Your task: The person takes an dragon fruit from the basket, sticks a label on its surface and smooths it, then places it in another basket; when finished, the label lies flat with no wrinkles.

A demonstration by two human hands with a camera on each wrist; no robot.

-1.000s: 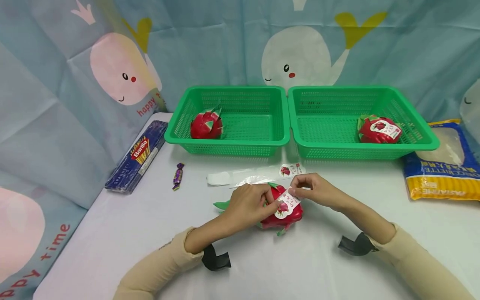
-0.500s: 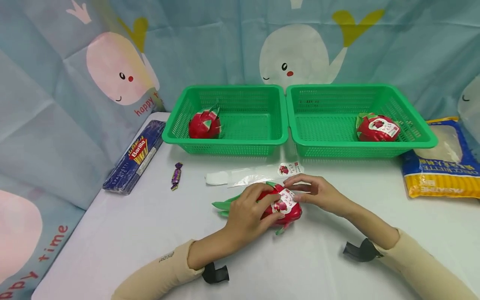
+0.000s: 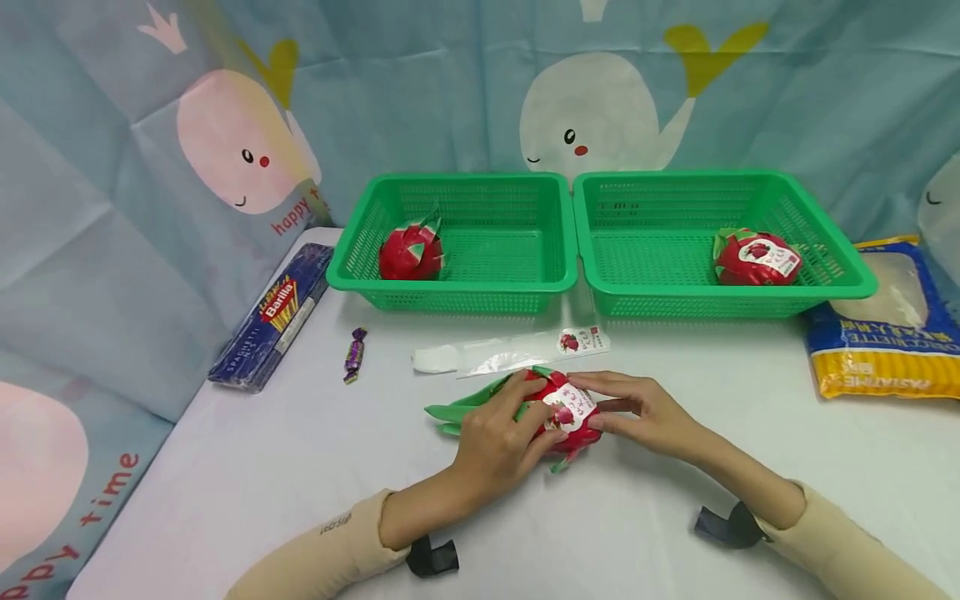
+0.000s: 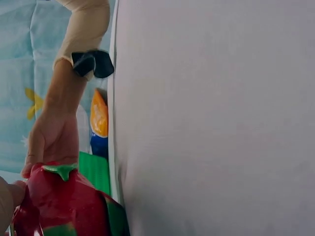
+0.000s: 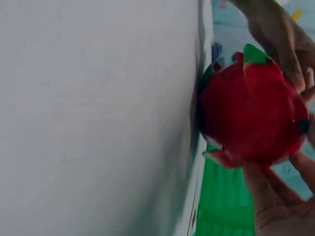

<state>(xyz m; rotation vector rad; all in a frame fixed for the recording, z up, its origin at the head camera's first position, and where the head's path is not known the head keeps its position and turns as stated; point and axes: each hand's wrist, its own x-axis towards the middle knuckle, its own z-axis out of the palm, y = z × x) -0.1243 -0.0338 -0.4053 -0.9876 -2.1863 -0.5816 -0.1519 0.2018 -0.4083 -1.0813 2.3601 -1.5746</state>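
Observation:
A red dragon fruit [image 3: 581,443] with green leaf tips lies on the table between both hands. On its upper side sits a white label [image 3: 572,410] with a fruit picture, flat against the skin. From the left, my left hand [image 3: 498,437] holds the fruit, fingers over its top and thumb low by the label. My right hand [image 3: 645,408] grips its right end, index finger at the label's upper edge and thumb at the lower right. The right wrist view shows the fruit's rounded end [image 5: 253,113] with the right thumb against it. Parts of the fruit are hidden under the left fingers.
Behind lies a clear label strip [image 3: 510,350] bearing another label. Two green baskets [image 3: 450,295] [image 3: 720,302] stand at the back, each with a dragon fruit. A spaghetti pack [image 3: 273,317] and a wrapped candy [image 3: 356,356] lie left, a pasta bag [image 3: 885,350] right.
The label, earlier pinched between both hands with its right end raised, now lies flat on the fruit. The right hand let go of it and spread down around the fruit's right end.

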